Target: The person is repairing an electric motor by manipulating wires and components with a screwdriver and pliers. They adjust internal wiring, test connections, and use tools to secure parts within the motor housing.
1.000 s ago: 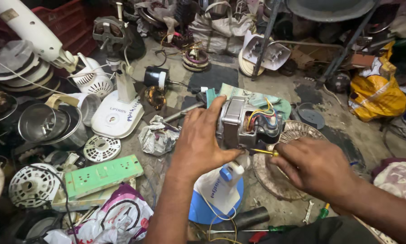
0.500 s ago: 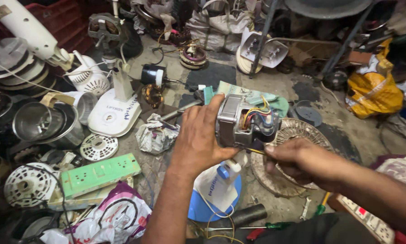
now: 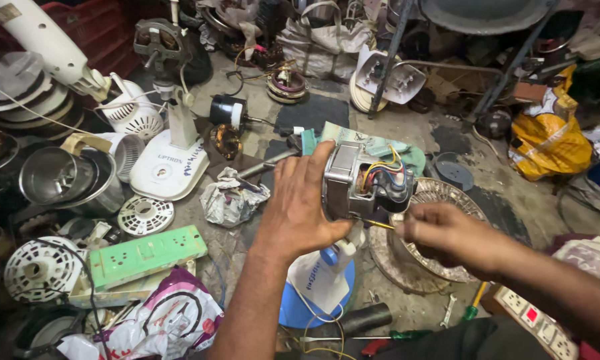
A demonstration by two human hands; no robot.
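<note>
**Small motor held over a cluttered workshop floor**

The grey concrete floor (image 3: 326,110) is stained, dusty and crowded with fan parts: a white plastic fan base (image 3: 168,167), a round white grille (image 3: 145,215), a dull steel pot (image 3: 56,177), a pale green socket strip (image 3: 146,253), crumpled paper (image 3: 232,200) and a yellow bag (image 3: 548,143). Above it, the left hand (image 3: 300,207) has its grip closed around a boxy metal motor (image 3: 366,183) with coloured wires on top. The right hand (image 3: 446,233) pinches a thin yellow wire (image 3: 378,225) at the motor's lower edge. Below stands a blue-and-white fan base (image 3: 316,283).
</note>
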